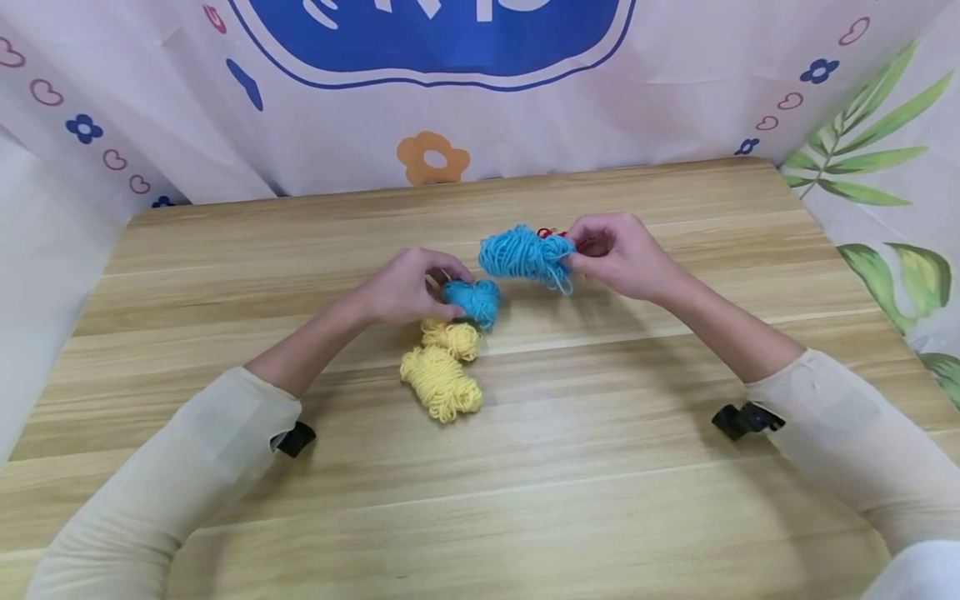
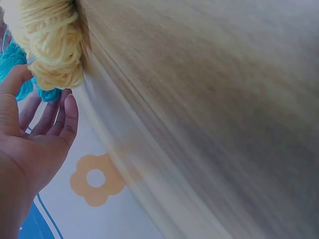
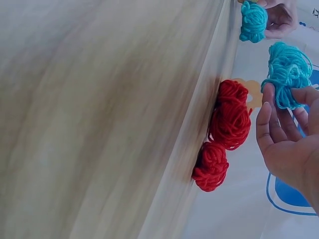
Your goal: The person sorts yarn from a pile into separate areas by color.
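Note:
My left hand (image 1: 408, 287) grips a small blue yarn bundle (image 1: 474, 301) between thumb and fingers, close over the table. In my right hand (image 1: 621, 254) a larger blue yarn bundle (image 1: 521, 252) is pinched at its right end, held up above the wood. Loose loops hang from that end. Below the left fingers lie a small yellow yarn bundle (image 1: 452, 339) and a bigger yellow yarn bundle (image 1: 440, 383), side by side. Red yarn bundles (image 3: 230, 124) sit on the table beyond the right hand, mostly hidden behind it in the head view.
The wooden table (image 1: 480, 517) runs back to a white printed cloth (image 1: 337, 142) with an orange flower. Black wrist mounts (image 1: 742, 421) are strapped at both sleeves. At the right hangs a cloth with green leaves (image 1: 885, 158).

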Tool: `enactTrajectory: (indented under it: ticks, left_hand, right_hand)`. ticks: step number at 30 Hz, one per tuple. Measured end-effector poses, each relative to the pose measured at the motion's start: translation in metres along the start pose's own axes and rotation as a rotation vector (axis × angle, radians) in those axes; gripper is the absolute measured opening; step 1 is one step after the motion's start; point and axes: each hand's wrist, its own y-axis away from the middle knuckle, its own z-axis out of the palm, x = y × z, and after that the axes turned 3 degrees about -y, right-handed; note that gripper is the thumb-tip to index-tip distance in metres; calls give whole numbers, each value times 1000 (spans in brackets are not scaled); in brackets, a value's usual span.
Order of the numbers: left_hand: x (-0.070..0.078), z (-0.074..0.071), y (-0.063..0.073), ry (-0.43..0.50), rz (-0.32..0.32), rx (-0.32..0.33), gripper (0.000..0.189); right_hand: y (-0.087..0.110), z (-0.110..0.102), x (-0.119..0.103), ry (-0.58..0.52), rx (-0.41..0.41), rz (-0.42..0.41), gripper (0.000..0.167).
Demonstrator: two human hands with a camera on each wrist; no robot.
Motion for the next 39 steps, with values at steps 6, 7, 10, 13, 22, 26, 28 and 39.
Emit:
enactTrajectory:
  ticks: [6,7,10,13,22,26,28,39]
  left_hand:
    - [-1,-1,2,-1,18,22,37]
    - [-1,-1,3,-1,22,26,37]
    - [-1,-2,5,-2,23,34,37]
    - [-1,-4,6,4,24,39,38]
    - [-1,-8,11,1,23,67,37]
    - [-1,-9,12,4,33,77,37]
    - [-1,-8,12,6,40,79,37]
    - [1,-10,16,29,76,97,36]
  right_hand:
    - [-3,1,1,-9,27,11,6]
    - [-4,1,1,-7,31,14,6]
    - [-4,3,0,-7,34,19,5]
    - [-5,4,0,-6,39,26,5]
    - [-9,7,1,-17,56,34,5]
    - [-12,9,3,-26,58,34,5]
    - [-13,10,3,-25,59,38,5]
    - [-17,15,0,-11,51,58,11]
